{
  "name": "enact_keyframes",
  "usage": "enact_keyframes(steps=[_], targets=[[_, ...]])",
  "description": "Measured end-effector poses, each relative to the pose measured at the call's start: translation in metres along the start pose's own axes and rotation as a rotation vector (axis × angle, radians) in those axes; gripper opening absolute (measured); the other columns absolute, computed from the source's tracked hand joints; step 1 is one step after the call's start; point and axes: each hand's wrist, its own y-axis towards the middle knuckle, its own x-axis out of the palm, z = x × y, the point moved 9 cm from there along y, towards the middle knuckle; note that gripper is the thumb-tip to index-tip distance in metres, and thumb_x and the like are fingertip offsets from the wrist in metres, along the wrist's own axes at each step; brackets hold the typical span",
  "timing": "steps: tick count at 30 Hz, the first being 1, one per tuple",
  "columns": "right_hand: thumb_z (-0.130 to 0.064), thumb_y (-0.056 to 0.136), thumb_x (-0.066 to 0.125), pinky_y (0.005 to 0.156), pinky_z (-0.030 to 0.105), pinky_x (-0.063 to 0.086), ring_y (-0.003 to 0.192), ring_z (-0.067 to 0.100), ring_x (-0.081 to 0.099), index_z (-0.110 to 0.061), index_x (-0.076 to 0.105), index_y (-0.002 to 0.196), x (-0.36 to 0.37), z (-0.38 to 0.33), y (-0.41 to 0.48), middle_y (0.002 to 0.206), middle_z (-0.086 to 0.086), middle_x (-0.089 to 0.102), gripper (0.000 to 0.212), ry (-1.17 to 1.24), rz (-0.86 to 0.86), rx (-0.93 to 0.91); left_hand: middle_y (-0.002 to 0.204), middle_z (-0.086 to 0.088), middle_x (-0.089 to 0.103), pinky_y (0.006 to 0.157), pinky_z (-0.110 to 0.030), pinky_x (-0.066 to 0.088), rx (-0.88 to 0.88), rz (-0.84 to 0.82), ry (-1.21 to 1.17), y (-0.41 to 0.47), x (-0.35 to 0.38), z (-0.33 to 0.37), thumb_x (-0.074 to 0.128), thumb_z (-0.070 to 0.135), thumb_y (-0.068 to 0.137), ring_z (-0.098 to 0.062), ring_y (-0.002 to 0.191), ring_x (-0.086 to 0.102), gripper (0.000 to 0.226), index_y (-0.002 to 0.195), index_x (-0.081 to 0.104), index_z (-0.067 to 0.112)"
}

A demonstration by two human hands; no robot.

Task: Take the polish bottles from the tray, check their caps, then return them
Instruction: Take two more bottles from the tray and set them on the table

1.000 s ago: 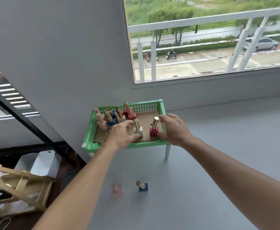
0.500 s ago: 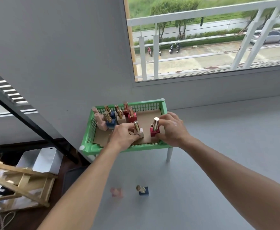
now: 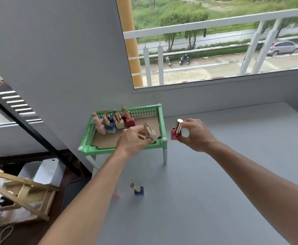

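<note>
A green slotted tray (image 3: 163, 121) on white legs stands at the table's far left, lined with cardboard. Several polish bottles (image 3: 117, 122) with gold caps stand in its back left corner. My left hand (image 3: 135, 139) grips a pale beige bottle (image 3: 150, 133) over the tray's front right corner. To the right of the tray, above the table, my right hand (image 3: 193, 134) holds a red bottle (image 3: 176, 132) with a rose-gold cap. A dark blue bottle (image 3: 138, 190) stands on the table near me, and a pink bottle (image 3: 116, 194) beside it is mostly hidden behind my left forearm.
The grey table (image 3: 215, 191) stretches to the right and toward me. A grey wall rises just behind the tray, with a window and a white railing to the right. Left of the table, lower down, lie a wooden easel (image 3: 19, 193) and a white box (image 3: 43, 171).
Both hands closed on bottles in the tray and lifted them. The right hand carried the red bottle out past the tray's right edge; the left raised the beige bottle to the tray's front corner.
</note>
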Motion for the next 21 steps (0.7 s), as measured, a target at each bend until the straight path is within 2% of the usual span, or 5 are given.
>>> enact_keyframes(steps=[3, 5, 8, 13, 21], targets=[[-0.03, 0.081, 0.067, 0.094, 0.025, 0.029, 0.121, 0.024, 0.041, -0.03, 0.066, 0.107, -0.005, 0.022, -0.019, 0.119, 0.003, 0.058, 0.026, 0.0, -0.007, 0.03, 0.083, 0.011, 0.073, 0.066, -0.017, 0.051, 0.018, -0.031, -0.049, -0.013, 0.017, 0.012, 0.079, 0.031, 0.07, -0.001, 0.079, 0.068, 0.017, 0.085, 0.072, 0.028], [-0.031, 0.081, 0.067, 0.095, 0.027, 0.031, 0.12, 0.024, 0.043, -0.031, 0.066, 0.104, -0.004, 0.034, -0.031, 0.116, 0.001, 0.059, 0.023, 0.0, -0.016, 0.043, 0.083, 0.011, 0.073, 0.063, -0.012, 0.047, 0.024, -0.05, -0.075, -0.023, 0.029, 0.017, 0.079, 0.028, 0.07, 0.001, 0.077, 0.068, 0.016, 0.085, 0.073, 0.03], [-0.031, 0.081, 0.066, 0.096, 0.032, 0.035, 0.119, 0.023, 0.043, -0.031, 0.066, 0.101, 0.004, 0.049, -0.049, 0.115, -0.002, 0.06, 0.021, 0.008, -0.038, 0.057, 0.08, 0.015, 0.072, 0.068, -0.02, 0.051, 0.022, -0.078, -0.082, -0.037, 0.049, 0.019, 0.077, 0.026, 0.07, 0.0, 0.075, 0.068, 0.018, 0.085, 0.072, 0.034], [-0.033, 0.081, 0.065, 0.095, 0.03, 0.033, 0.123, 0.021, 0.039, -0.034, 0.065, 0.106, 0.03, 0.072, -0.073, 0.122, -0.005, 0.057, 0.024, 0.007, -0.106, 0.082, 0.081, 0.012, 0.073, 0.079, -0.036, 0.054, -0.043, -0.127, -0.049, -0.062, 0.088, 0.005, 0.074, 0.029, 0.066, -0.008, 0.08, 0.069, 0.015, 0.079, 0.07, 0.035], [-0.031, 0.081, 0.065, 0.091, 0.027, 0.036, 0.12, 0.019, 0.041, -0.033, 0.064, 0.108, 0.073, 0.098, -0.104, 0.122, -0.006, 0.056, 0.027, 0.045, -0.182, 0.112, 0.08, 0.016, 0.068, 0.078, -0.037, 0.052, -0.185, -0.181, 0.071, -0.088, 0.147, -0.031, 0.069, 0.029, 0.07, -0.012, 0.085, 0.066, 0.01, 0.079, 0.065, 0.033]])
